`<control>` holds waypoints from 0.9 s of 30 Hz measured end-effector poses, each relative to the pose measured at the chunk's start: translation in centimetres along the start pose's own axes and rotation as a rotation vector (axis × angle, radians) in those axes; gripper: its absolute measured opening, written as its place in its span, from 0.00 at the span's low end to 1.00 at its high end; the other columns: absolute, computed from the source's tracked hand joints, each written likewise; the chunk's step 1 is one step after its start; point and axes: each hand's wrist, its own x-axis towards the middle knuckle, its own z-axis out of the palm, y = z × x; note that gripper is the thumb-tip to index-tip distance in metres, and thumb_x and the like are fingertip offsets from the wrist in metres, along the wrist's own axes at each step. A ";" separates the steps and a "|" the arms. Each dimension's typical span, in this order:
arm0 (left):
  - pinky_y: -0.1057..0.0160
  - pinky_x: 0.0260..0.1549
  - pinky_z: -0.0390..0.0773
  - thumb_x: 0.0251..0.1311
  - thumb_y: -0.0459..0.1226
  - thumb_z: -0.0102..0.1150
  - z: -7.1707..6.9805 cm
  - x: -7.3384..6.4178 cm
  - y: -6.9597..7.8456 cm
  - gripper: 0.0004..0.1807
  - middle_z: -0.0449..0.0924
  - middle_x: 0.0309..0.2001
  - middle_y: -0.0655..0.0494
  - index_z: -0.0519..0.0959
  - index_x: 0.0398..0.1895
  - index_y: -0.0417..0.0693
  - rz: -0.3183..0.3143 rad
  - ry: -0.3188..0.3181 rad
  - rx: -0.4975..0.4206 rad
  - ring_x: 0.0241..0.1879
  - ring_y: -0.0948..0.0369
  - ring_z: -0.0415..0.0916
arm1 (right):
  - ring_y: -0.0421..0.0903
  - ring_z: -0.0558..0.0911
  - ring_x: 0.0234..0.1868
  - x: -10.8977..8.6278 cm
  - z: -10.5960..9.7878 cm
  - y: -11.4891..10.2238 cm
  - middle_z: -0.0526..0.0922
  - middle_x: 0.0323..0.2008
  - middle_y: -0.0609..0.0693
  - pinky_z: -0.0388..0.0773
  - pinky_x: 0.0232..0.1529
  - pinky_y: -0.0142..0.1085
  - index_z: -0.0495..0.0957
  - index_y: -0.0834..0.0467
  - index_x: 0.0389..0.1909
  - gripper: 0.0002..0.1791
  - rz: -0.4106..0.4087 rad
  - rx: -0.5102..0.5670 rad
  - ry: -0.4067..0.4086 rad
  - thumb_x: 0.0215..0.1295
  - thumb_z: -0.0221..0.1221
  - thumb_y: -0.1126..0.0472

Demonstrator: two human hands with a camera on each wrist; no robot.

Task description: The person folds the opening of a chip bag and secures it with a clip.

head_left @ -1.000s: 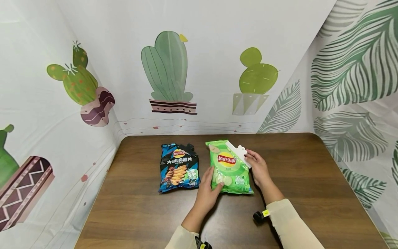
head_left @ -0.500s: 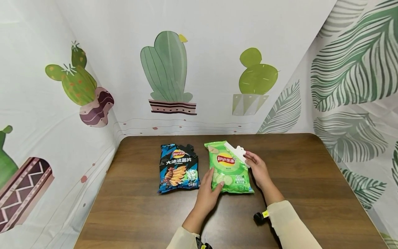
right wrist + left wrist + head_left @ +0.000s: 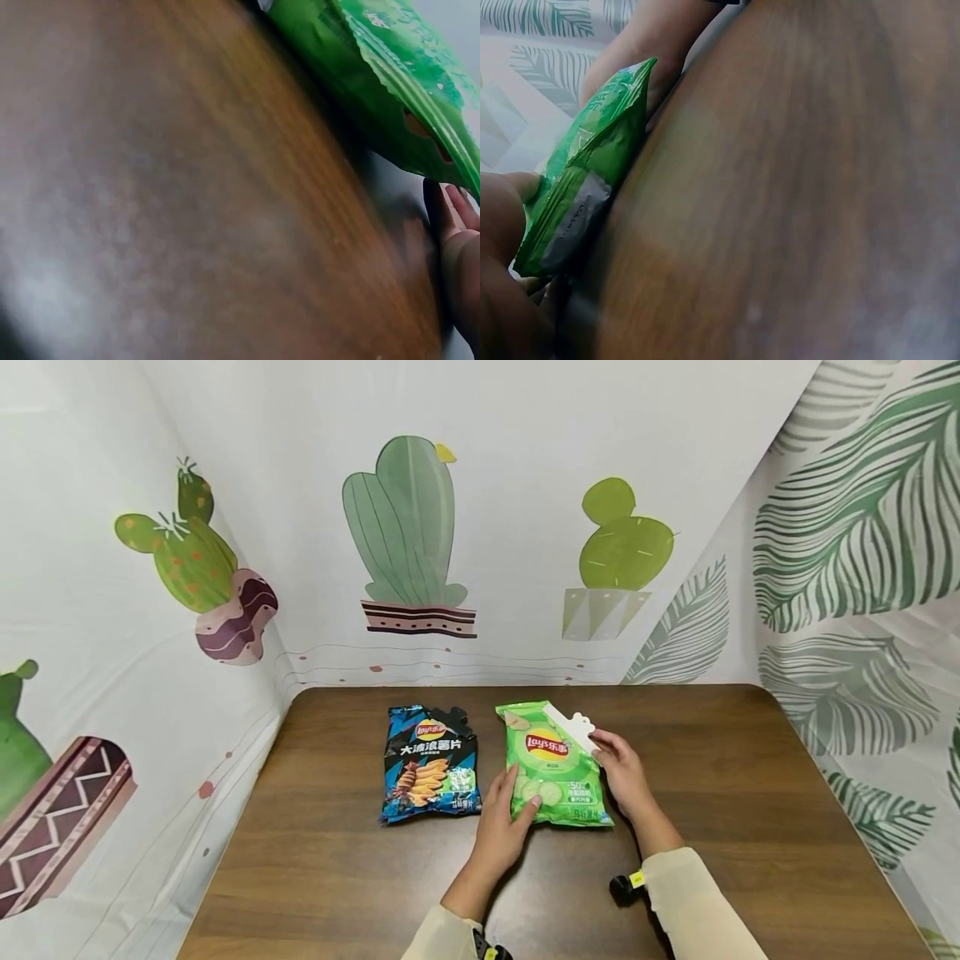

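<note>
A green bag of potato chips [image 3: 551,768] lies face up on the table, with a white bag clip [image 3: 572,727] set slantwise across its upper right corner. My left hand [image 3: 501,822] holds the bag's lower left side, thumb on the front and fingers along the edge, partly beneath it. At the clip's lower right end, my right hand [image 3: 626,777] grips the clip and bag corner; its thumb is hard to make out. The left wrist view shows the bag's bottom edge [image 3: 592,165] raised beside the left thumb. In the right wrist view, fingers [image 3: 465,210] show below the green bag.
Left of the green bag lies a blue and black chip bag [image 3: 431,768] with a black clip [image 3: 452,720] on its upper right corner. The brown wooden table [image 3: 337,885] ends at a cloth backdrop [image 3: 517,527] printed with cacti and leaves.
</note>
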 end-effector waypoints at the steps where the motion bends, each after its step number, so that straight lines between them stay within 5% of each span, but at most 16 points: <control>1: 0.35 0.67 0.65 0.71 0.59 0.52 0.1 0.0 0.1 0.39 0.55 0.79 0.47 0.54 0.81 0.65 0.004 0.009 0.000 0.76 0.42 0.57 | 0.24 0.74 0.51 0.1 0.0 0.0 0.71 0.65 0.69 0.70 0.53 0.15 0.69 0.72 0.67 0.23 -0.002 -0.006 0.013 0.73 0.51 0.73; 7: 0.34 0.67 0.64 0.71 0.60 0.52 0.4 0.1 0.3 0.39 0.56 0.78 0.46 0.54 0.81 0.65 0.013 0.028 0.008 0.75 0.41 0.57 | 0.27 0.73 0.48 0.1 0.1 0.5 0.74 0.55 0.63 0.68 0.52 0.13 0.73 0.69 0.65 0.22 -0.077 -0.077 0.080 0.70 0.55 0.74; 14: 0.35 0.68 0.64 0.69 0.58 0.55 0.1 -0.2 -0.2 0.41 0.55 0.79 0.51 0.52 0.81 0.67 -0.001 0.022 -0.004 0.76 0.45 0.57 | 0.30 0.77 0.49 -1.5 0.7 -2.7 0.75 0.58 0.70 0.72 0.50 0.15 0.73 0.71 0.64 0.22 -0.036 -0.074 0.040 0.70 0.54 0.74; 19: 0.37 0.67 0.66 0.70 0.51 0.57 0.1 -0.2 -0.1 0.40 0.57 0.78 0.50 0.53 0.81 0.64 0.024 0.043 0.017 0.75 0.45 0.60 | 0.25 0.78 0.48 -0.4 0.4 -0.6 0.75 0.59 0.70 0.74 0.49 0.16 0.73 0.72 0.63 0.20 -0.046 0.008 0.052 0.71 0.54 0.74; 27: 0.36 0.68 0.65 0.73 0.53 0.53 -0.2 -0.3 -0.2 0.38 0.56 0.79 0.51 0.51 0.82 0.64 0.041 0.033 0.004 0.75 0.46 0.59 | 0.23 0.78 0.48 0.0 0.8 0.7 0.78 0.58 0.66 0.74 0.49 0.16 0.76 0.70 0.60 0.18 -0.069 -0.005 0.118 0.71 0.56 0.72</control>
